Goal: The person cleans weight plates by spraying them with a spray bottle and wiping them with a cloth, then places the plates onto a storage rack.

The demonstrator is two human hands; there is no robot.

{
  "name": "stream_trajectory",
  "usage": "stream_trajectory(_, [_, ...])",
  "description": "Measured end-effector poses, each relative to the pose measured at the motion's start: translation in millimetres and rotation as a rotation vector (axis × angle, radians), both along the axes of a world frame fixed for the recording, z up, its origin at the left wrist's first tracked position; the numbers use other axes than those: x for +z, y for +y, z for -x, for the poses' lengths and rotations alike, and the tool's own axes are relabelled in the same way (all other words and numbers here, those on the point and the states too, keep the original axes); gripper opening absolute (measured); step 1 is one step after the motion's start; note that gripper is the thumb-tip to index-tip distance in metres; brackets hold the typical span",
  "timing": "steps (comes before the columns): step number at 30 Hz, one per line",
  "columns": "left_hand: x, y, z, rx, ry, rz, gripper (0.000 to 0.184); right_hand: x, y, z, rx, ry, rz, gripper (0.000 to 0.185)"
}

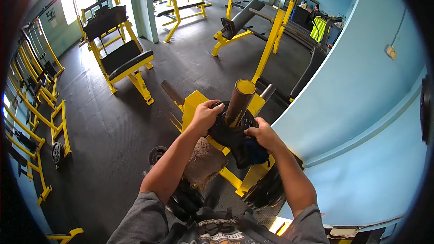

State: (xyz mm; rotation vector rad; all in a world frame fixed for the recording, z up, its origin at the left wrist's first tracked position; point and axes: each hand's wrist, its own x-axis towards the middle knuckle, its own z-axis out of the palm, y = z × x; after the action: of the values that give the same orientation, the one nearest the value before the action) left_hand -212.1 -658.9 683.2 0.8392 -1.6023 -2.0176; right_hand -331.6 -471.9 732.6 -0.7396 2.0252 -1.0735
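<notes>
A black weight plate [220, 131] sits around a worn upright post [238, 104] with a yellow top. My left hand [208, 115] grips the plate's left rim, thumb on its upper face. On the opposite side, my right hand [264, 134] holds the rim near the post, its fingers partly hidden beneath. The post belongs to a yellow plate rack [194, 101] with more bare pegs. Just below the plate hangs a dark blue and black item [254, 152], its kind unclear. A shaggy brown cloth [203, 162] lies on the rack nearer my body.
More black plates [266, 190] lean low at the right, beside the light blue wall [348, 108]. A smaller plate [157, 154] is at lower left. Ahead stand a yellow-framed seat machine [131, 63] and a bench [244, 18]. A person [316, 7] is far back.
</notes>
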Motion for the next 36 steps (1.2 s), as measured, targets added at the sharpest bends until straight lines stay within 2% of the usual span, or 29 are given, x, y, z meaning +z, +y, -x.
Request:
stream_trajectory(3, [9,7,-3,0.030,-0.075,0.092,0.044,-11,-1,9,0.071,-0.060,-0.039,0.063])
stream_trajectory(6, [18,6,-3,0.002,-0.180,0.102,0.035,5,-4,7,0.062,-0.013,-0.134,0.060])
stream_trajectory(8, [15,7,-2,0.053,-0.055,-0.029,0.038,6,1,12,0.242,0.103,-0.177,0.053])
stream_trajectory(9, [13,7,-1,0.048,-0.053,-0.027,0.038,6,8,13,0.236,0.104,-0.174,0.053])
stream_trajectory(11, [10,6,0,0.061,0.022,-0.191,0.035,10,22,10,0.392,0.028,-0.238,0.048])
stream_trajectory(12, [13,8,0,0.057,0.022,-0.191,0.035,45,31,-17,0.405,-0.064,-0.259,0.051])
stream_trajectory(13, [17,10,0,0.085,0.002,-0.153,0.035,35,46,-25,0.450,-0.048,-0.184,0.055])
stream_trajectory(15, [10,9,0,0.105,-0.022,-0.115,0.034,48,75,-51,0.549,0.191,-0.283,0.067])
stream_trajectory(17, [-14,4,8,0.187,-0.069,0.040,0.033,66,95,-75,0.574,-0.046,-0.309,0.069])
stream_trajectory(21, [-15,14,5,0.251,-0.124,0.190,0.032,30,103,-87,0.380,-0.044,-0.090,0.071])
stream_trajectory(23, [-21,13,6,0.304,-0.170,0.323,0.032,9,90,-90,0.265,-0.055,0.185,0.068])
stream_trajectory(27, [-21,17,2,0.327,-0.225,0.407,0.032,-22,75,-94,0.154,-0.138,0.162,0.061])
stream_trajectory(29, [-13,19,-2,0.347,-0.407,0.494,0.033,-29,71,-94,0.153,-0.159,0.171,0.061])
stream_trajectory(33, [-23,9,-5,0.278,-0.306,0.410,0.035,-24,61,-94,0.115,-0.166,0.256,0.062])
stream_trajectory(35, [-26,8,-7,0.245,-0.254,0.506,0.033,-33,59,-94,0.106,-0.142,0.299,0.061])
stream_trajectory(36, [-11,14,-14,0.215,-0.380,0.536,0.038,-36,58,-94,0.078,-0.107,0.292,0.061])
